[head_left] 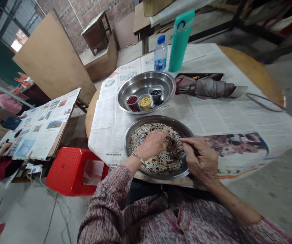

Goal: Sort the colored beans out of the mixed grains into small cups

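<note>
A shallow steel basin (128,149) in front of me holds a mix of small white, yellow and dark beans or beads (146,135). My left hand (154,144), with a bangle at the wrist, is over this mix with its fingers curled down into it. Whatever those fingertips pinch is hidden. At the basin's right edge is my right hand (200,161), its thumb and forefinger drawn together and pointing at the mix. Something dark shows between its fingers, too little to name. Behind stands a second steel basin (122,89) with cups of dark red (132,101), yellow (145,102) and black (156,95) pieces.
Newspaper (212,117) covers the round table. Toward the back are a water bottle (160,54), a teal bottle (181,42) and a folded grey umbrella (204,87). A red stool (67,169) stands to the left, near another newspaper-covered table (46,125) where a person's hand (6,145) rests.
</note>
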Tool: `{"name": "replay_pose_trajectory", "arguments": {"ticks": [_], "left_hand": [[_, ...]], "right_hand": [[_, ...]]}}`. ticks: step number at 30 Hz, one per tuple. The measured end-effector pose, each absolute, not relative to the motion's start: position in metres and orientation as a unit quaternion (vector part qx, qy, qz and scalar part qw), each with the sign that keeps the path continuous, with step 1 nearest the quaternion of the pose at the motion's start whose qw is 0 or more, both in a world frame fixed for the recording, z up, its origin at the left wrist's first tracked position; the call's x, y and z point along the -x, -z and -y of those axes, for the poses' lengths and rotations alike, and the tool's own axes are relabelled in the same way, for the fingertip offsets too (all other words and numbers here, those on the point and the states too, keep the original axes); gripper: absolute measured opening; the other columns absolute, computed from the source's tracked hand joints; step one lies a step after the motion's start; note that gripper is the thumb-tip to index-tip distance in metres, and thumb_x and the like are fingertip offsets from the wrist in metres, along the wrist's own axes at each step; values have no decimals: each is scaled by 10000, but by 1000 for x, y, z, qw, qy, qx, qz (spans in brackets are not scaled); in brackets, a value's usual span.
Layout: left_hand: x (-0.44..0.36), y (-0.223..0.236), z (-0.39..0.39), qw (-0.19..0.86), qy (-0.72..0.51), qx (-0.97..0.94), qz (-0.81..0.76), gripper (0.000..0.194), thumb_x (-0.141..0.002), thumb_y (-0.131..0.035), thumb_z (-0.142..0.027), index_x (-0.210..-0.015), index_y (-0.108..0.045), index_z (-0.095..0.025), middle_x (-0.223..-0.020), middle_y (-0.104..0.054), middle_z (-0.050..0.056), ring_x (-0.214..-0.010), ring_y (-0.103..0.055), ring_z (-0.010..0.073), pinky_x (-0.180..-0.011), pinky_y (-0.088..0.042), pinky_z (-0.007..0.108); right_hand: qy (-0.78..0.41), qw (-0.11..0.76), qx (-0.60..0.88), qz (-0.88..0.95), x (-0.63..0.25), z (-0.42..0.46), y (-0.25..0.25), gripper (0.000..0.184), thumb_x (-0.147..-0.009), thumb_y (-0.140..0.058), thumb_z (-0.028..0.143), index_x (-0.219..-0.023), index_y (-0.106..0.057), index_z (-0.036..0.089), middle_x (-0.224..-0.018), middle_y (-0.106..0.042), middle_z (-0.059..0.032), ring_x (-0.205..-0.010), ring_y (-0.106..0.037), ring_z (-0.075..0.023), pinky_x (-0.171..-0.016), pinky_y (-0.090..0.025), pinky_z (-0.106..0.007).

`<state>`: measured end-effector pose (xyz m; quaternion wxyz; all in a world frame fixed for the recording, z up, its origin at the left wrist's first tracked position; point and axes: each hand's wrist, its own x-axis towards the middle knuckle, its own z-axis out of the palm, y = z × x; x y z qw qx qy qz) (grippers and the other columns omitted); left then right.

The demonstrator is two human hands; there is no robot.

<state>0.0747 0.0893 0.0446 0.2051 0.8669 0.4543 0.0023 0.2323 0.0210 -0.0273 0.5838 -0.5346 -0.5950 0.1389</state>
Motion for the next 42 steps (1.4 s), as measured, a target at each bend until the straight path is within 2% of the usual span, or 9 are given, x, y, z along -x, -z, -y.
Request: {"name": "replay_pose_trajectory", "arguments": {"ticks": [7,16,19,23,27,32,36,39,42], "left_hand": [[-43,-46,-58,242,-57,-862,-441,202,-898,-595,-48,-949,-751,-167,-970,-752,44,-957,-698,178,-973,-561,319],[-31,-59,-11,252,-9,-882,-397,246,-1062,-483,-182,-1210,-676,-225,-1190,-706,39,-1115,-669,170,-1034,-557,323],[-40,-60,-21,169,0,-885,-435,382,-1014,-505,-107,-1352,-610,-248,-1415,-602,69,-1272,-584,231,-1076,-540,394],[-46,-49,-47,80,20,-904,-420,492,-975,-601,-160,-1441,-548,-311,-1595,-424,76,-1415,-434,337,-1143,-467,535],[-43,-43,-74,78,25,-909,-408,318,-1035,-494,-166,-1300,-638,-265,-1382,-579,73,-1266,-528,270,-1079,-502,457],[-25,-49,-89,113,24,-869,-481,306,-998,-417,-29,-1063,-690,-149,-1109,-662,84,-1065,-625,202,-1008,-535,343],[-9,-50,-74,119,-4,-832,-541,262,-969,-454,-19,-1012,-671,-160,-1044,-656,74,-1008,-652,201,-999,-547,355],[-4,-47,-51,144,-53,-827,-540,110,-996,-570,-157,-1081,-636,-180,-1074,-638,66,-1052,-647,218,-1029,-545,385],[-11,-42,-31,184,-72,-831,-520,274,-946,-711,-264,-1189,-600,-202,-1134,-621,60,-1097,-638,233,-1024,-559,401]], "right_hand": [[-140,582,530,600,-233,-22,30,161,-944,-575,261,-976,-733,270,-935,-775,-45,-860,-732,-226,-826,-595,-400],[-132,580,535,600,-233,-22,32,155,-947,-577,272,-963,-732,273,-926,-778,-43,-857,-731,-228,-823,-594,-400],[-132,584,529,602,-233,-21,31,156,-954,-576,266,-972,-731,269,-928,-777,-43,-857,-728,-224,-824,-589,-395],[-132,582,529,604,-233,-22,29,155,-952,-576,261,-967,-729,273,-921,-771,-41,-848,-724,-227,-817,-584,-399],[-137,587,527,599,-233,-22,27,151,-946,-578,250,-952,-727,277,-905,-765,-38,-834,-716,-224,-804,-577,-391],[-140,585,530,598,-232,-22,27,144,-949,-583,257,-947,-726,274,-904,-768,-41,-846,-720,-221,-805,-574,-385],[-135,581,533,600,-232,-22,27,148,-941,-584,264,-941,-732,267,-901,-776,-39,-845,-722,-220,-804,-573,-383],[-122,587,525,604,-232,-22,27,148,-939,-591,252,-945,-738,249,-897,-778,-41,-833,-721,-214,-788,-571,-371],[-119,591,521,604,-232,-23,29,148,-939,-597,244,-947,-745,249,-890,-777,-41,-818,-720,-215,-778,-569,-370]]}}
